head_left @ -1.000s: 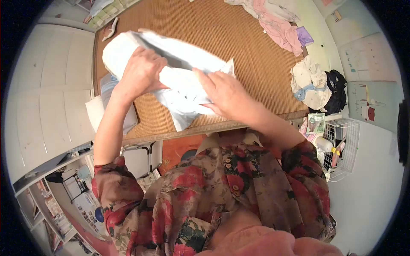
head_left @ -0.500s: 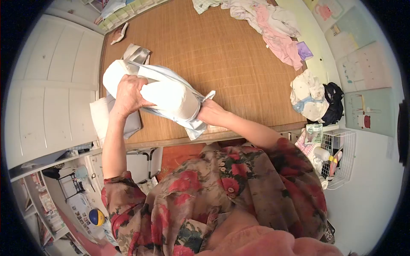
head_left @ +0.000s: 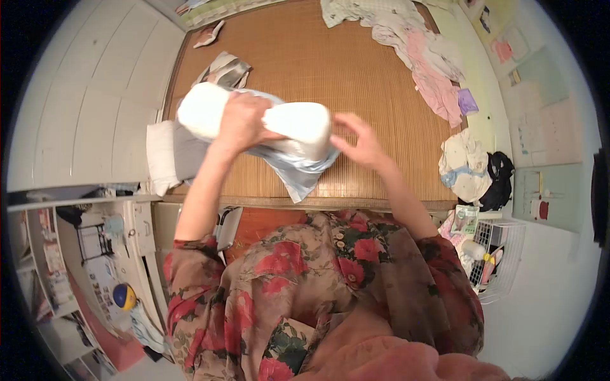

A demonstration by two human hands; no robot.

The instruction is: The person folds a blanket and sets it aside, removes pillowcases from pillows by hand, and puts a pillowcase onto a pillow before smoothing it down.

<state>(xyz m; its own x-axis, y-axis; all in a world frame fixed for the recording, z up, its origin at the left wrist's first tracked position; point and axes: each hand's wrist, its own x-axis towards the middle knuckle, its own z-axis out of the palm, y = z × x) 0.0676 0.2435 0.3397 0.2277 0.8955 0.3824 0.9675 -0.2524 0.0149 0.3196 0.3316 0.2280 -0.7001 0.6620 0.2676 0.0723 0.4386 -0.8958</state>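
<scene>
My left hand (head_left: 243,122) is wrapped over the middle of a thick white pillow (head_left: 297,122), which is held up over the mat. Its rounded white ends show on both sides of the hand. A pale blue pillowcase (head_left: 298,178) lies around its underside, with a loose corner hanging toward me. At the pillow's right end, my right hand (head_left: 359,141) has its fingers apart and curved, with the fingertips close by the end.
A woven brown mat (head_left: 375,95) covers the bed. A grey and white pillow (head_left: 173,155) lies at left, near a folded cloth (head_left: 227,70). Along the right edge are pink clothes (head_left: 432,89), white clothes (head_left: 464,159) and a black garment (head_left: 499,181). A wire basket (head_left: 502,254) hangs at right.
My right hand has come off the pillowcase at the right end and its fingers have spread. The left hand keeps its hold; the pillowcase corner hangs lower. The whole view has shifted.
</scene>
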